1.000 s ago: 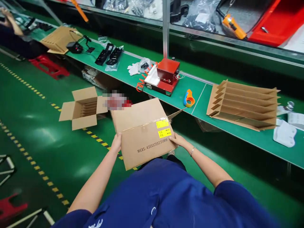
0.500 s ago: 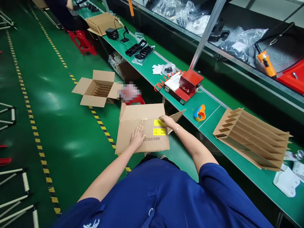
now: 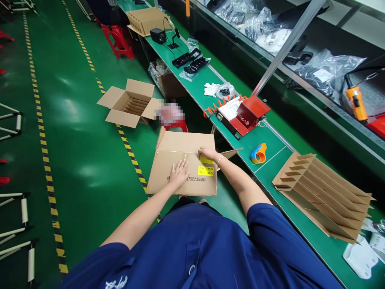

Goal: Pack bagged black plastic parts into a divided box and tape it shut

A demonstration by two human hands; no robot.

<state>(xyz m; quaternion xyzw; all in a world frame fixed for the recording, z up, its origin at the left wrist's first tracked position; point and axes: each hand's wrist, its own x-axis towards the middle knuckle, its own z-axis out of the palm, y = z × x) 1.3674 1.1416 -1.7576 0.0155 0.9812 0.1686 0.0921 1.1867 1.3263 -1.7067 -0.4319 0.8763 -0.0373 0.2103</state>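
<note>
Brown cardboard fills the middle of the scene: a box sits in front of the person in the blue shirt, on the green floor beside the bench. Its flaps are folded over, one side flap sticking out towards the bench. The left hand lies flat and open on the near panel, fingers spread, covering part of the printed size text; it grips nothing. The right hand rests on the top edge of the box, fingers bent over the seam just above the yellow labels; it presses rather than holds.

Further out on the floor stands an open box with dividers inside, near a red stool. On the bench lie a red machine, an orange and blue tape dispenser, and a cardboard divider set at the right. White gloves and black trays lie further along.
</note>
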